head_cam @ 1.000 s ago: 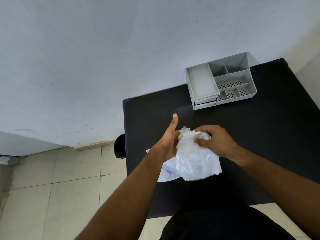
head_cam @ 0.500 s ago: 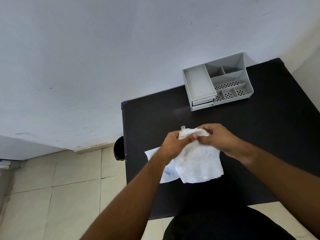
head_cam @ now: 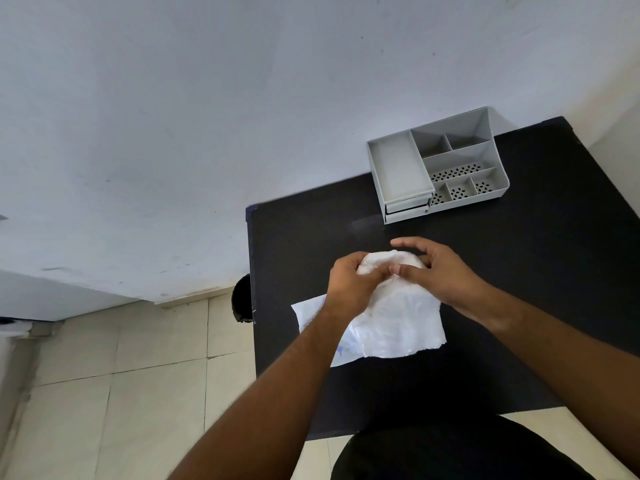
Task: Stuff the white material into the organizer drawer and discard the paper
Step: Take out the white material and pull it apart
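Bunching the white material (head_cam: pixel 391 265) between them, both hands work just above the black table (head_cam: pixel 519 289): the left hand (head_cam: pixel 349 285) is clenched on the near-left side of the wad, while the right hand (head_cam: pixel 440 271) pinches its other side with thumb and lower fingers, the index finger stretched out free over the top. A loose tail of the same thin, crinkled sheet hangs toward the person and drapes over a sheet of paper (head_cam: pixel 311 311) lying flat under the left wrist. The grey organizer (head_cam: pixel 398 168) stands well beyond the hands against the wall, and its two small drawers, on the side facing the hands, look closed. The wad may spring open if either hand lets go to pull a drawer. The trailing tail could drag the paper off the table edge, and an uncompressed bundle would likely jam in so shallow a drawer.
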`<act>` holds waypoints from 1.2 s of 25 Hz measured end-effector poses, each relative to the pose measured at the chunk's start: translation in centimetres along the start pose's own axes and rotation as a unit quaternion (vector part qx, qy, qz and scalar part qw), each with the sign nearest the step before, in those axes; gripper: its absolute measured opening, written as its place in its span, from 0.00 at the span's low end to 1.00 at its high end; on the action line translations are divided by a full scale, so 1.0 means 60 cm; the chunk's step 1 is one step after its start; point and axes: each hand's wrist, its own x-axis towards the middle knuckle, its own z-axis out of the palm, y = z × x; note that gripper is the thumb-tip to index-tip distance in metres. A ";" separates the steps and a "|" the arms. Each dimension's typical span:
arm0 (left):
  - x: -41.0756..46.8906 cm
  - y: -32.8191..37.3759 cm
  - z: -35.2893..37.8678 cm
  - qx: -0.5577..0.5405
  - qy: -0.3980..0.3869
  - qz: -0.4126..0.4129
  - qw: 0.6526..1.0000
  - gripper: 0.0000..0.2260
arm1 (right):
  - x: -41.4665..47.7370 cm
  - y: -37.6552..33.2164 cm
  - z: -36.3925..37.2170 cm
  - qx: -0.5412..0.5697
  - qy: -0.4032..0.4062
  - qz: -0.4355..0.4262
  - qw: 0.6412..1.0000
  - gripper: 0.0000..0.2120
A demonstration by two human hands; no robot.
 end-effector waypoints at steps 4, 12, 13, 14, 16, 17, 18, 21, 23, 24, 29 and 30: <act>0.002 -0.004 0.000 -0.052 -0.017 -0.070 0.996 0.13 | 0.001 -0.003 0.000 -0.042 0.029 -0.032 0.998 0.18; 0.004 0.010 0.004 -0.081 0.016 -0.098 0.992 0.13 | 0.012 -0.003 -0.005 -0.012 0.010 0.015 1.000 0.14; 0.005 0.009 0.007 -0.084 0.028 -0.101 0.991 0.11 | 0.014 -0.003 -0.006 -0.016 -0.002 0.034 0.999 0.15; 0.006 0.010 0.009 -0.089 0.038 -0.106 0.990 0.10 | 0.017 -0.002 -0.007 -0.022 -0.010 0.052 0.998 0.17; 0.005 0.009 0.009 -0.111 0.033 -0.120 0.986 0.10 | 0.021 0.001 -0.009 -0.031 -0.005 0.066 0.997 0.18; 0.007 0.006 0.009 -0.123 0.016 -0.130 0.984 0.13 | 0.022 0.001 -0.011 -0.031 0.002 0.063 0.997 0.17; 0.009 0.001 0.007 -0.128 -0.004 -0.139 0.982 0.16 | 0.023 0.002 -0.011 -0.028 0.005 0.061 0.998 0.17; 0.017 -0.010 0.002 -0.120 -0.029 -0.161 0.979 0.23 | 0.022 0.002 -0.012 -0.029 -0.001 0.052 0.998 0.16; 0.025 -0.014 0.001 -0.110 -0.034 -0.164 0.980 0.25 | 0.021 0.004 -0.011 -0.028 -0.008 0.049 0.998 0.15; 0.028 -0.014 0.000 -0.109 -0.033 -0.163 0.980 0.23 | 0.022 0.005 -0.011 -0.023 -0.010 0.052 0.998 0.15; 0.048 -0.018 -0.004 -0.120 0.015 -0.169 0.978 0.17 | 0.043 0.005 -0.028 0.058 -0.006 0.093 0.994 0.15; 0.053 -0.019 -0.005 -0.124 0.040 -0.172 0.976 0.16 | 0.054 0.003 -0.034 0.064 0.006 0.104 0.993 0.15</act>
